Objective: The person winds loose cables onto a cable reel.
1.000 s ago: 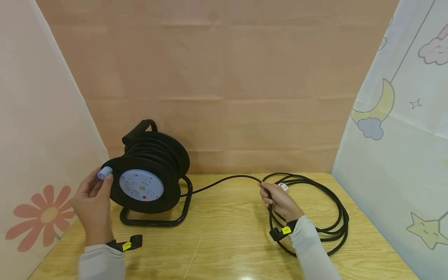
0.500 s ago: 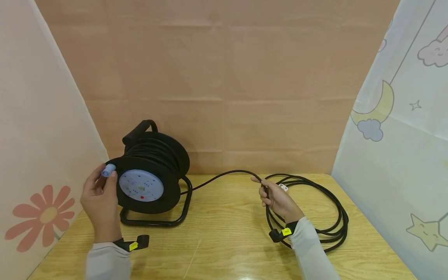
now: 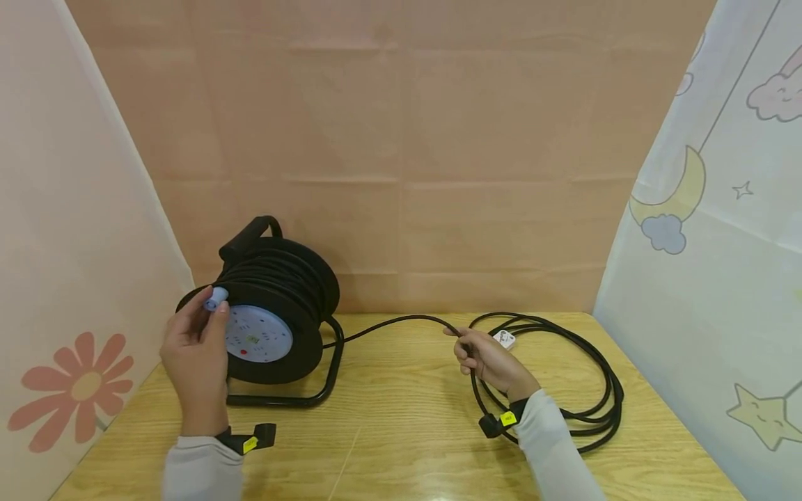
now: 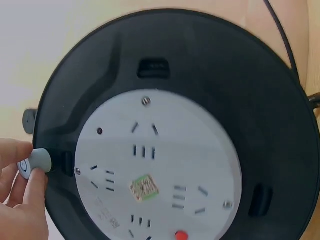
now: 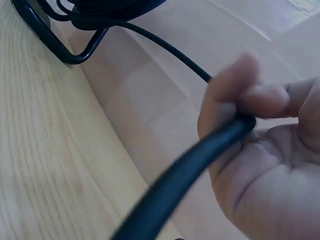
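Head view shows the left hand (image 3: 195, 355) pinching the pale blue knob (image 3: 216, 298) on the rim of the black cable reel (image 3: 276, 313), thumb and fingers curled around it. From the left wrist view the same knob (image 4: 39, 161) sits at the left edge of the reel's face, beside the grey socket plate (image 4: 157, 170) with its red button (image 4: 181, 235) near the bottom. The right hand (image 3: 489, 358) is closed around the black cable (image 3: 395, 322), which runs taut from the reel across the table (image 3: 401, 445) into the fist; the right wrist view shows the fingers (image 5: 235, 95) wrapped over it. Behind that hand the rest of the cable lies in loose loops (image 3: 595, 390) on the wood, with a white plug (image 3: 504, 339) just beside the knuckles. The reel stands upright on its tube frame (image 3: 282, 399) at the table's back left, carry handle (image 3: 247, 235) on top.
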The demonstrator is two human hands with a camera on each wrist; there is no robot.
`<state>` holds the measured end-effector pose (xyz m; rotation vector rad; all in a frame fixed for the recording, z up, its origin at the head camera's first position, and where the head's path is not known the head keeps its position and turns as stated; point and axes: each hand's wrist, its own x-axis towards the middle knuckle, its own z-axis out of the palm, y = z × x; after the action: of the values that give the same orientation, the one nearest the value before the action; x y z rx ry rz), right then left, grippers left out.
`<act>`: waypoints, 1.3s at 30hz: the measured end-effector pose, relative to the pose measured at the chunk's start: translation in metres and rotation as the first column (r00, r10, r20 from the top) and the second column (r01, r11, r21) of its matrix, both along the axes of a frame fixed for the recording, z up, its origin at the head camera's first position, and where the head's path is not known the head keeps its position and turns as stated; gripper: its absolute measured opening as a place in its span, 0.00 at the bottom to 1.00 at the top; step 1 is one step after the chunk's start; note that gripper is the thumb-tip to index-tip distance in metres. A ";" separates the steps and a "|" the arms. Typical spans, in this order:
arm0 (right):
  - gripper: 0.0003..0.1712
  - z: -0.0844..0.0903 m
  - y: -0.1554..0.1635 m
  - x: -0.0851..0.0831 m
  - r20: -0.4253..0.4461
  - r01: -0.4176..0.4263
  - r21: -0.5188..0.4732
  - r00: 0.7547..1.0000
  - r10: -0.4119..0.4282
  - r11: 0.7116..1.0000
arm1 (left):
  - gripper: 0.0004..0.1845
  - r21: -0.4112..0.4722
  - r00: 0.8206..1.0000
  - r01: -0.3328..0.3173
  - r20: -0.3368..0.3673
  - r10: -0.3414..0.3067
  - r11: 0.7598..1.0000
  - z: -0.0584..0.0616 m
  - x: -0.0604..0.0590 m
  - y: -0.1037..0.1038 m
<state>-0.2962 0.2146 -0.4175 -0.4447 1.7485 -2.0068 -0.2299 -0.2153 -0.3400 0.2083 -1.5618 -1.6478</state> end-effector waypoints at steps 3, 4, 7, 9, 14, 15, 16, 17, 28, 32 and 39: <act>0.27 0.000 -0.003 0.001 0.012 0.017 0.034 1.000 -0.017 0.999 | 0.19 -0.055 1.000 0.014 0.009 -0.013 0.998 0.000 0.001 0.004; 0.27 0.001 -0.004 0.002 0.001 0.024 0.062 1.000 -0.025 0.998 | 0.19 -0.074 1.000 0.019 0.008 -0.018 0.997 0.000 0.001 0.006; 0.28 0.001 -0.006 0.004 -0.039 0.063 0.168 0.998 -0.057 0.984 | 0.18 -0.146 1.000 0.030 0.005 -0.029 0.989 -0.002 0.001 0.011; 0.28 0.001 -0.008 0.004 -0.077 0.078 0.237 0.995 -0.062 0.968 | 0.18 -0.204 1.000 0.022 0.015 -0.019 0.979 -0.002 0.001 0.015; 0.28 0.000 -0.013 0.005 -0.157 0.066 0.306 0.987 -0.019 0.950 | 0.16 -0.303 1.000 0.027 0.013 -0.024 0.953 -0.003 0.001 0.022; 0.28 0.000 -0.014 0.005 -0.161 0.062 0.301 0.987 -0.014 0.951 | 0.16 -0.320 0.999 0.031 0.004 -0.031 0.947 -0.004 0.001 0.023; 0.28 0.000 -0.015 0.006 -0.162 0.056 0.295 0.987 -0.007 0.954 | 0.15 -0.335 0.999 0.036 -0.007 -0.040 0.941 -0.004 0.001 0.024; 0.27 0.000 -0.016 0.006 -0.161 0.049 0.285 0.987 -0.003 0.957 | 0.15 -0.346 0.999 0.042 -0.018 -0.052 0.937 -0.005 0.001 0.024; 0.25 0.001 -0.020 0.008 -0.147 0.038 0.285 0.989 0.004 0.958 | 0.18 -0.549 0.997 -0.065 -0.071 0.031 0.833 -0.007 0.000 0.029; 0.26 -0.001 -0.020 0.008 -0.178 0.037 0.318 0.984 0.021 0.947 | 0.18 -0.606 0.996 -0.085 -0.084 0.042 0.791 -0.006 0.000 0.031; 0.27 -0.004 -0.023 0.009 -0.218 0.097 0.346 0.976 -0.021 0.933 | 0.16 -0.692 0.993 -0.107 -0.107 0.044 0.714 -0.006 0.000 0.037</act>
<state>-0.2869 0.1913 -0.4211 -0.5022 2.2256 -1.6754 -0.2296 -0.1781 -0.3460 -0.2013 -1.9649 -0.8816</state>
